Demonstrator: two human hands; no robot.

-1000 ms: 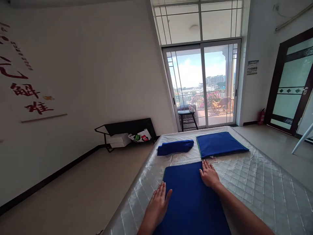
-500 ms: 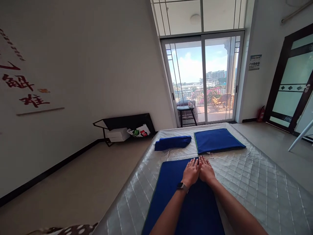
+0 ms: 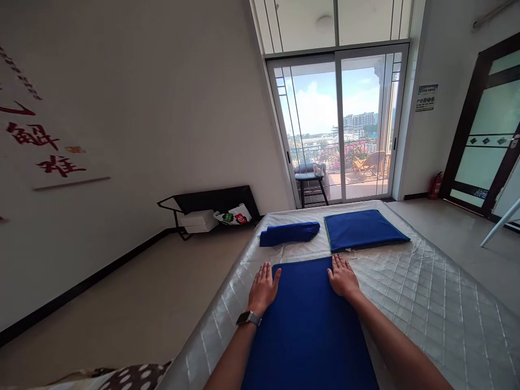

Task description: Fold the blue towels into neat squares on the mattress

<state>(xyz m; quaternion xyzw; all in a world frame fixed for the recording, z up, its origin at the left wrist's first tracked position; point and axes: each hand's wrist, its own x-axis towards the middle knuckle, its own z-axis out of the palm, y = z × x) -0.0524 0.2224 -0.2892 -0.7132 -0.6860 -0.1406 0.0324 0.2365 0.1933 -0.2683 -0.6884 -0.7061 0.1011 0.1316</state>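
Note:
A long blue cloth [image 3: 306, 319] lies flat on a silvery quilted mattress [image 3: 422, 287], its near end running out of view at the bottom. At its far left corner rests my left hand [image 3: 262, 288], fingers extended, with a watch on the wrist. My right hand [image 3: 343, 277] lies flat at the far right corner, thumb out over the cloth. Neither hand grips anything. Beyond them are a rolled or bunched blue cloth [image 3: 290, 233] on the left and a flat, folded blue cloth with green edging [image 3: 365, 230] on the right.
Against the left wall sits a low black rack [image 3: 211, 200] holding white boxes [image 3: 199, 221] and a printed bag [image 3: 234, 214]. A dark stool [image 3: 311, 177] stands by the sliding glass door [image 3: 341, 124]. Brown spotted fabric [image 3: 136, 377] shows at bottom left. A fire extinguisher [image 3: 435, 186] is at right.
My left hand has slid left across the blue cloth, from beside my right hand to the far left corner. My right hand has stayed nearly in place, its thumb now spread.

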